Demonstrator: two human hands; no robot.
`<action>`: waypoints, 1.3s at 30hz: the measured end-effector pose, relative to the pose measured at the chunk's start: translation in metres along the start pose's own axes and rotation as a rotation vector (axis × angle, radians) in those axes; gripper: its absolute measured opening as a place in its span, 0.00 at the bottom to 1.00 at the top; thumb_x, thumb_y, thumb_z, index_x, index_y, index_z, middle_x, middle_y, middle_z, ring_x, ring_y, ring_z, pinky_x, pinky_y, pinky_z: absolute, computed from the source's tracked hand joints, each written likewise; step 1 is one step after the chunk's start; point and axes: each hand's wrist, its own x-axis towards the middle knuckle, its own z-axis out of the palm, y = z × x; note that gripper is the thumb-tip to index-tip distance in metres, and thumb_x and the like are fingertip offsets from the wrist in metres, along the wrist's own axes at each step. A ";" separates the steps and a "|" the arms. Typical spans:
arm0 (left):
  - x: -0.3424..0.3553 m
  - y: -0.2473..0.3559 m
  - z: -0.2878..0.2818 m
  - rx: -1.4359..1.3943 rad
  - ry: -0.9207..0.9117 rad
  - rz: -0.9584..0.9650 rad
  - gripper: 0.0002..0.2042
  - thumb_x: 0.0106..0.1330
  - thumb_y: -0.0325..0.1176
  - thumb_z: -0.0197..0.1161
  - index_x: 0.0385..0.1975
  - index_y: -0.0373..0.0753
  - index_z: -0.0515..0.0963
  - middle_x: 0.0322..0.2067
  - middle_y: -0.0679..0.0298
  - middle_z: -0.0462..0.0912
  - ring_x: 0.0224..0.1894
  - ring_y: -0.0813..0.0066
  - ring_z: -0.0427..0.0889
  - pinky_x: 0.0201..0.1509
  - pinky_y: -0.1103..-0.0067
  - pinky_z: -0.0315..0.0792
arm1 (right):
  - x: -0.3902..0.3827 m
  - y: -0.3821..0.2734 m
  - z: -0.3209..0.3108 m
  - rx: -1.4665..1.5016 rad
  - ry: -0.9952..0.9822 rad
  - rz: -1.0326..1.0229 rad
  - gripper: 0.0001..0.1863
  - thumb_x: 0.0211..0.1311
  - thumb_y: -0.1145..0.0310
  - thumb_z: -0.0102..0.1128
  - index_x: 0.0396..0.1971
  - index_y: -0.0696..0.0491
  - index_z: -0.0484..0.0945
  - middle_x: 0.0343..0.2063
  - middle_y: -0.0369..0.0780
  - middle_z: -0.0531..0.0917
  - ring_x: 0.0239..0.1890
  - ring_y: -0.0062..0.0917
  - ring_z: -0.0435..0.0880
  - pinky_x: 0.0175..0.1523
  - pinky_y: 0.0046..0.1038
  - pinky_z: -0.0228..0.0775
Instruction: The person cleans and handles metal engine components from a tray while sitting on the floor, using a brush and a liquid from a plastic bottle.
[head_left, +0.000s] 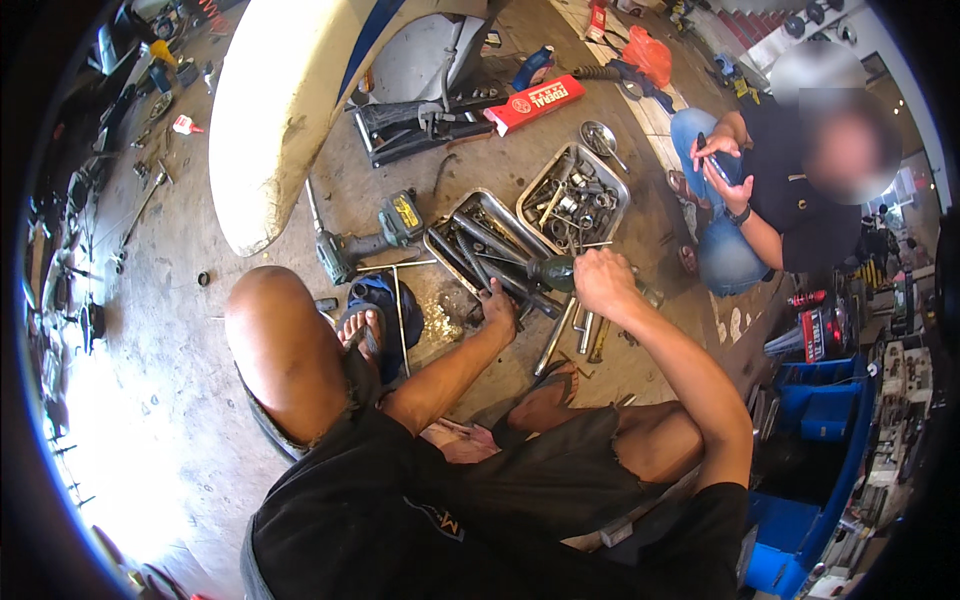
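My right hand (605, 282) is closed round a dark, greenish cylindrical thing (552, 272) with a narrower end pointing left; its exact kind is unclear. Just left of it, my left hand (497, 310) has its fingers curled at a dark tube (532, 294), and the grip is partly hidden. Both hands are low over the near edge of a metal tray (432, 243) of long dark tools. Behind and to the right, a second metal tray (625, 212) is full of sockets and small metal parts. Below my right hand lie several chrome bars (553, 338).
A cordless impact wrench (365, 240) and T-handle wrench (400, 310) lie left of the trays. A pale motorcycle body panel (290, 110) looms at upper left. Behind are a red box (535, 104) and black metal frame. A person (745, 190) squats at right, holding a phone. A blue bin (800, 510) stands lower right.
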 end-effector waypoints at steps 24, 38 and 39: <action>0.022 0.047 0.039 0.327 0.486 0.027 0.23 0.67 0.40 0.55 0.55 0.30 0.65 0.57 0.51 0.57 0.58 0.57 0.62 0.59 0.69 0.61 | 0.028 -0.008 0.002 0.045 0.004 -0.013 0.09 0.53 0.72 0.53 0.30 0.58 0.79 0.33 0.48 0.80 0.40 0.41 0.79 0.46 0.42 0.70; 0.038 0.047 0.007 0.654 0.409 0.207 0.18 0.57 0.35 0.54 0.46 0.34 0.70 0.49 0.48 0.69 0.56 0.50 0.66 0.61 0.65 0.61 | 0.051 -0.034 -0.018 0.031 -0.026 -0.058 0.11 0.58 0.76 0.45 0.28 0.61 0.79 0.30 0.51 0.79 0.36 0.37 0.79 0.43 0.40 0.73; -0.001 0.052 0.040 0.578 0.283 0.049 0.25 0.58 0.37 0.54 0.53 0.28 0.67 0.58 0.45 0.63 0.63 0.46 0.58 0.68 0.65 0.52 | 0.035 -0.005 0.002 0.054 -0.080 0.043 0.11 0.59 0.76 0.44 0.27 0.61 0.79 0.29 0.52 0.79 0.36 0.37 0.79 0.43 0.39 0.73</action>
